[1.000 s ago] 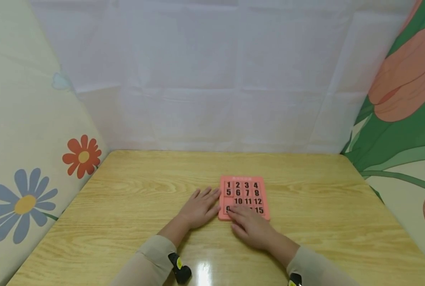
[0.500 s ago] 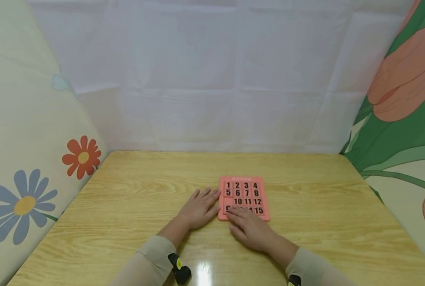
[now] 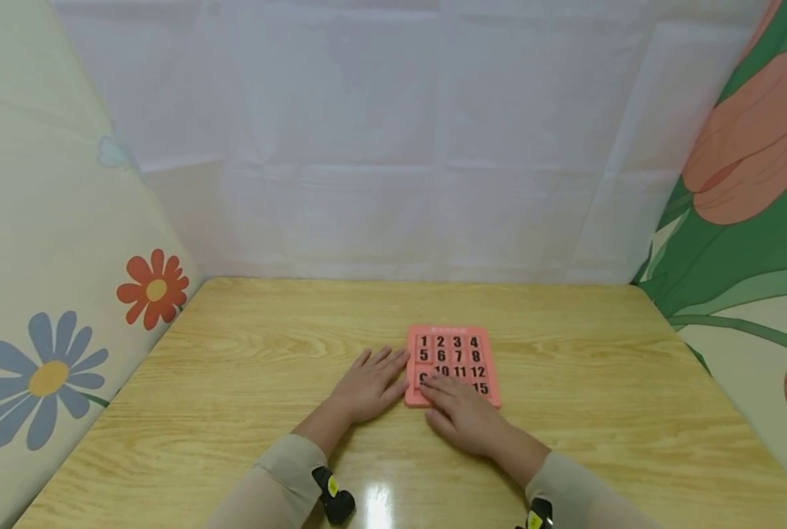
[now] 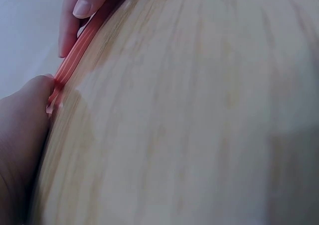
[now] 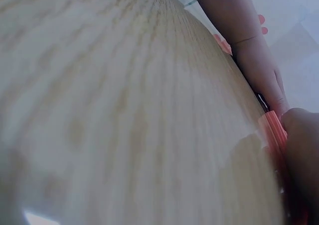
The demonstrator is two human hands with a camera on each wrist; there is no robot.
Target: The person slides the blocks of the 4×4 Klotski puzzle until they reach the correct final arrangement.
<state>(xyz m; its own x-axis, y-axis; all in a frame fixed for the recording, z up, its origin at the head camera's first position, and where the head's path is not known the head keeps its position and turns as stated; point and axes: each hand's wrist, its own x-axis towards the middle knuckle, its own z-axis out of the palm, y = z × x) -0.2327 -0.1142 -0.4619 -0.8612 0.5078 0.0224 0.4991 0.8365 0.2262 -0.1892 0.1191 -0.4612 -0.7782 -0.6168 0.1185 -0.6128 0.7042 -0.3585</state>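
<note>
A pink number slide puzzle (image 3: 451,330) lies flat on the wooden table, with black numerals on its tiles. My left hand (image 3: 369,386) rests palm down at its left side, fingers spread and touching the frame. My right hand (image 3: 466,415) reaches over the lower tiles, its extended fingertips at the 9 tile (image 3: 422,379). That tile sits partway up the left column, below the 5. The right fingers hide most of the bottom row; the 15 shows. In the left wrist view the left thumb (image 4: 27,110) touches the puzzle's edge (image 4: 79,51).
The wood-grain table (image 3: 287,316) extends around the puzzle. A white cloth (image 3: 393,147) hangs behind it. Flower-print cloths stand at the left (image 3: 23,220) and right (image 3: 750,294). Black wrist devices are strapped at both cuffs.
The 9 tile has slid slightly up the left column, and the right fingertips have moved up with it. My left hand and the puzzle frame have stayed in place.
</note>
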